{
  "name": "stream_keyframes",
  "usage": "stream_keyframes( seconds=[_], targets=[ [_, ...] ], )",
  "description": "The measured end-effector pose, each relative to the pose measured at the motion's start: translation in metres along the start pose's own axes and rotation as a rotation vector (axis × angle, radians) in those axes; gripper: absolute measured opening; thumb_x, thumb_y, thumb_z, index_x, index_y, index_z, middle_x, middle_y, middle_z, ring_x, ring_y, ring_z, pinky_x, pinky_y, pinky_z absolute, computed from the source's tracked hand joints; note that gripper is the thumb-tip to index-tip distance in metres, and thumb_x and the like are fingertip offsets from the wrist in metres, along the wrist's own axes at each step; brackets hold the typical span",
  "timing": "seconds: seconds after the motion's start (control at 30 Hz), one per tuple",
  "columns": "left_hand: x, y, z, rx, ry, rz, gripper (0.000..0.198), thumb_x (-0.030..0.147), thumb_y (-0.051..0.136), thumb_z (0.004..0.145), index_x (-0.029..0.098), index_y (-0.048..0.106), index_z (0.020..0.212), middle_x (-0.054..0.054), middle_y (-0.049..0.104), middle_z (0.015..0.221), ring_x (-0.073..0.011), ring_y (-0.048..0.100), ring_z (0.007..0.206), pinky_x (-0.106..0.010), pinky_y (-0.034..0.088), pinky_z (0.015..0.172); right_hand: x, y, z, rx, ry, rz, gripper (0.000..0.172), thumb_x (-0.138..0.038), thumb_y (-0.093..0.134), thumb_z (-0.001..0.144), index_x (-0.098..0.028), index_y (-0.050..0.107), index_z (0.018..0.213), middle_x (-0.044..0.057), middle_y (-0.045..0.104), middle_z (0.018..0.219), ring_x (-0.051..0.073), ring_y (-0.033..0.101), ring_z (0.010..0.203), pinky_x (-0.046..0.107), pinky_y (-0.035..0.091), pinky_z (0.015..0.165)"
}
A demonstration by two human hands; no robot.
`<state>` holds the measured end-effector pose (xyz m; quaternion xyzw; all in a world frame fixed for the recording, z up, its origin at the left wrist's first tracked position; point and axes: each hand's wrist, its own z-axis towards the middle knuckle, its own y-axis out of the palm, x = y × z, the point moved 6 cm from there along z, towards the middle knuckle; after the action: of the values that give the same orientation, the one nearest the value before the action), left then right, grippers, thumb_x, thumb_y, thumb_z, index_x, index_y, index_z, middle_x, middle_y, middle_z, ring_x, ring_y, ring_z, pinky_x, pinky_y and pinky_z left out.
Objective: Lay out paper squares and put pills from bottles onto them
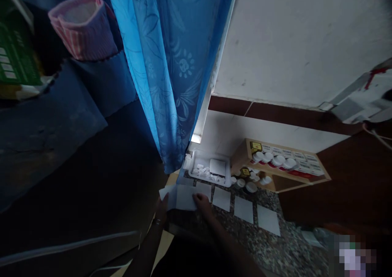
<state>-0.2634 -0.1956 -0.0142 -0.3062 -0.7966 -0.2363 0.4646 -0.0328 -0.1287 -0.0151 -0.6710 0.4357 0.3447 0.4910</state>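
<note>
My left hand (162, 208) is closed on a few white paper sheets (168, 195), its thumb over them, at the counter's left end. Fingers of my right hand (202, 204) pinch the right edge of a square white paper sheet (185, 197) beside that stack. To the right, several more square sheets lie spaced out in a row, among them one sheet (221, 198), another (243, 209) and the farthest one (268, 220). Behind the row stands a clear plastic tray (228, 173) holding small white pieces and a white square.
A speckled stone counter (260, 248) bears the sheets. At its back, a wooden shelf box (239, 158) holds small boxes and white-capped bottles (278, 160), with small tubs (251, 187) in front. A blue curtain (174, 64) hangs on the left near a fabric pocket organiser (82, 81).
</note>
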Motion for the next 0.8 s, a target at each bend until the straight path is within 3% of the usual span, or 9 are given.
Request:
stream_keyframes(
  seconds=[0.17,0.27,0.4,0.57,0.67,0.8],
  targets=[
    [-0.012,0.024,-0.013,-0.152,-0.106,-0.099,0.045,0.034,0.079,0.058,0.015,0.065,0.097,-0.008,0.072,0.081,-0.0236,0.069,0.074,-0.032,0.055,0.065,-0.017,0.019,-0.002,-0.057,-0.078,-0.188,0.042,-0.044,0.04,0.076,-0.016,0.062,0.054,0.003,0.061,0.056,0.015,0.052,0.056,0.024,0.033,0.055],
    [-0.006,0.019,-0.012,-0.103,-0.071,-0.072,0.047,0.03,0.08,0.053,0.014,0.065,0.095,-0.008,0.072,0.08,-0.0236,0.068,0.075,-0.03,0.054,0.063,-0.013,0.013,-0.004,-0.029,-0.062,-0.199,0.042,-0.043,0.039,0.077,-0.016,0.065,0.058,0.004,0.064,0.06,0.016,0.055,0.061,0.024,0.034,0.057],
    [0.012,0.009,-0.011,-0.006,-0.027,-0.03,0.046,0.032,0.079,0.053,0.011,0.067,0.092,-0.009,0.072,0.079,-0.0244,0.067,0.073,-0.03,0.053,0.063,0.017,0.001,-0.013,0.055,0.06,-0.132,0.035,-0.041,0.046,0.073,-0.016,0.066,0.06,0.004,0.066,0.061,0.018,0.057,0.064,0.024,0.038,0.057],
    [0.025,0.022,-0.014,0.011,-0.062,-0.059,0.044,0.032,0.075,0.059,0.013,0.066,0.098,-0.009,0.072,0.082,-0.0257,0.068,0.077,-0.032,0.054,0.064,0.047,0.021,-0.028,0.001,0.135,-0.195,0.019,-0.027,0.054,0.066,-0.015,0.065,0.056,0.005,0.066,0.06,0.017,0.058,0.061,0.023,0.04,0.057],
    [0.025,0.031,-0.021,0.012,-0.076,-0.074,0.044,0.031,0.073,0.064,0.014,0.063,0.104,-0.009,0.071,0.085,-0.0251,0.068,0.08,-0.033,0.055,0.067,0.047,0.033,-0.031,-0.027,0.159,-0.276,0.016,-0.022,0.054,0.066,-0.013,0.067,0.064,0.006,0.068,0.066,0.016,0.06,0.064,0.022,0.04,0.057],
    [0.022,0.031,-0.036,-0.018,-0.085,-0.051,0.043,0.028,0.075,0.061,0.013,0.064,0.1,-0.009,0.071,0.082,-0.0263,0.068,0.083,-0.034,0.055,0.07,0.031,0.042,-0.031,-0.139,0.081,-0.287,0.022,-0.019,0.052,0.07,-0.015,0.069,0.083,0.008,0.071,0.085,0.018,0.063,0.078,0.022,0.042,0.063]
  ],
)
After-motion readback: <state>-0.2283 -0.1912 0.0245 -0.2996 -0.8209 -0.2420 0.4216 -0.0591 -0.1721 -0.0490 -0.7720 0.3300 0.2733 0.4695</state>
